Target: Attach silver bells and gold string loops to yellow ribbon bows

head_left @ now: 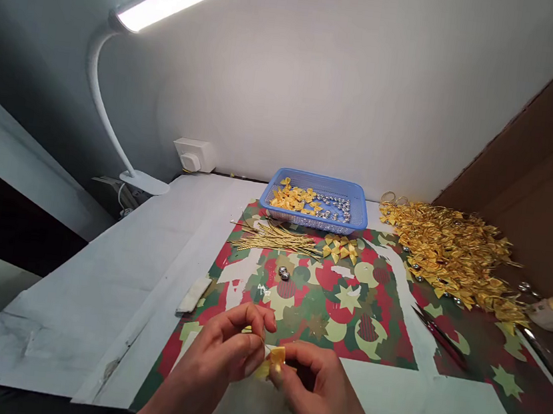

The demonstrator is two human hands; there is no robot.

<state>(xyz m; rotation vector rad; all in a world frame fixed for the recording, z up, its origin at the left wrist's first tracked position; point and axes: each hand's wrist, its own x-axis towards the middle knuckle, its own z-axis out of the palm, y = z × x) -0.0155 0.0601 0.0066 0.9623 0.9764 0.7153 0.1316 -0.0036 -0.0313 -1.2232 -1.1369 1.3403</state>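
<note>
yellow ribbon bow [276, 358] sits pinched between the left hand [224, 352] and right hand [319, 387], both clamped on it above the patterned mat [344, 309], blue basket [316, 202] behind.

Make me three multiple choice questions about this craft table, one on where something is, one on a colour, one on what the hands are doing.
1. Where does the big heap of finished bows lie? A far right B beside the lamp C in the basket
2. What colour is the basket? A red B blue C white
3. What are the left hand and right hand doing? A resting flat B pinching a yellow bow between them C holding scissors

A: piled along the right edge. B: blue mesh walls. B: fingertips of both meet on it.
</note>
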